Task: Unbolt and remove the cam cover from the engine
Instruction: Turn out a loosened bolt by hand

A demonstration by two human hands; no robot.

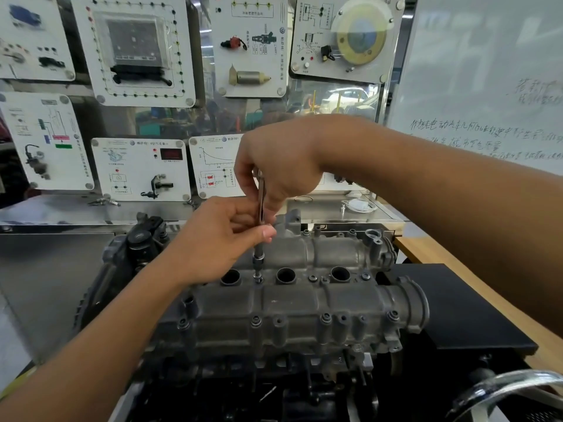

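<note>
The cam cover [304,303] is dull grey cast metal with darker, sooty patches, and its bolts [326,318] are nearly black. Just behind its middle stands a bright silver socket driver [259,236]. Right of the cover lies a flat black mat [457,306] on a pale wood-coloured counter [487,287]. Behind the cover hang white training panels [140,169] printed with black diagrams; one carries a red display, another a brass-yellow disc [362,35].
</note>
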